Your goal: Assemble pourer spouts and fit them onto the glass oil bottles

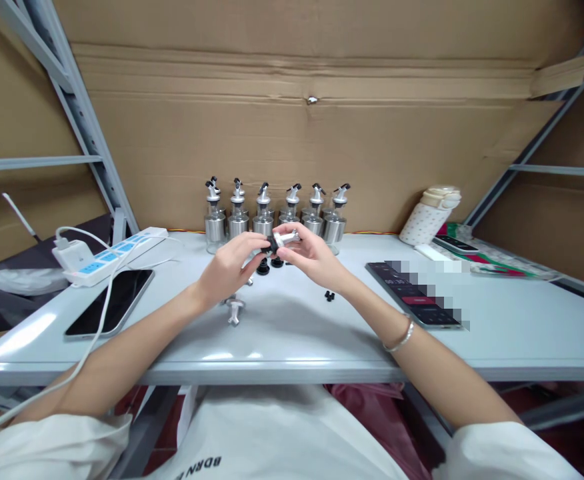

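Note:
In front of the bottles, both hands hold one silver pour spout point(288, 237) with a black stopper point(271, 245) at its end. My left hand point(229, 268) pinches the black stopper end. The silver end sits between the fingertips of my right hand point(317, 257). Just beyond the hands, black stoppers point(263, 267) stand on the white table point(292, 347). A loose silver spout piece point(235, 311) lies nearer me, below my left hand, and another is partly hidden by that hand. Small black caps point(329, 296) rest below my right hand.
Several steel-and-glass oil bottles point(215, 225) with spouts line the cardboard wall point(292, 140). At left are a power strip point(117, 257), a dark phone point(112, 303) and a white cable. A phone point(412, 293) and a white dotted flask point(426, 217) are at right.

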Tool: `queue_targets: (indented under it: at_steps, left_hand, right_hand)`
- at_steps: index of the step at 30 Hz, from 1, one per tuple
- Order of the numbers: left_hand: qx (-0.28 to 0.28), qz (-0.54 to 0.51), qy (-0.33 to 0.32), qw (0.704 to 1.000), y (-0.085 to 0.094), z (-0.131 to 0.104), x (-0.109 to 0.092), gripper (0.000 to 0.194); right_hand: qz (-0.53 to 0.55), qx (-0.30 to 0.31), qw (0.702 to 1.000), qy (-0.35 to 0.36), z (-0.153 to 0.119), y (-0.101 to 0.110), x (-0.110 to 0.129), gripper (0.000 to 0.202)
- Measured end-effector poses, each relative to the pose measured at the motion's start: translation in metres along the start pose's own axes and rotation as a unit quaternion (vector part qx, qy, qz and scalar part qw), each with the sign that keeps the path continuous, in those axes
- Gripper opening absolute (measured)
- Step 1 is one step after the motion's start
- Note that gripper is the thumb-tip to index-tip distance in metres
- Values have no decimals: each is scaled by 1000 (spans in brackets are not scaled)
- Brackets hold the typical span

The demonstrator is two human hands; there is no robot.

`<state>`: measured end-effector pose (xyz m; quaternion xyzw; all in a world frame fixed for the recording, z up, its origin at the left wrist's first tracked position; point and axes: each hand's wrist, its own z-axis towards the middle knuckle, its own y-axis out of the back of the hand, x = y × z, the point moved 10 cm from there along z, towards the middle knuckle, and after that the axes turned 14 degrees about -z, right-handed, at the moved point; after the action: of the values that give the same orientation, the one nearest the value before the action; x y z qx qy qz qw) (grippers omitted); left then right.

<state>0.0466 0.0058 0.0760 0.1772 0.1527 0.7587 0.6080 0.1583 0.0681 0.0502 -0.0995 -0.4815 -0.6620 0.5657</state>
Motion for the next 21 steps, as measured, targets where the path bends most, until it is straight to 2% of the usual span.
queue_targets:
  at_steps: [6, 14, 21]
  left_hand:
    - [5, 1, -31, 999, -1, -1, -7, 15]
    - [-13, -4, -36, 999, 1, -2, -6, 12]
    - [12, -10, -44, 999, -1, 0, -7, 12]
  right_hand:
    - [33, 10, 998, -57, 1, 2, -15, 42]
    - [88, 64, 993, -34, -1, -6, -4, 41]
    - [85, 90, 991, -46, -4, -14, -11, 40]
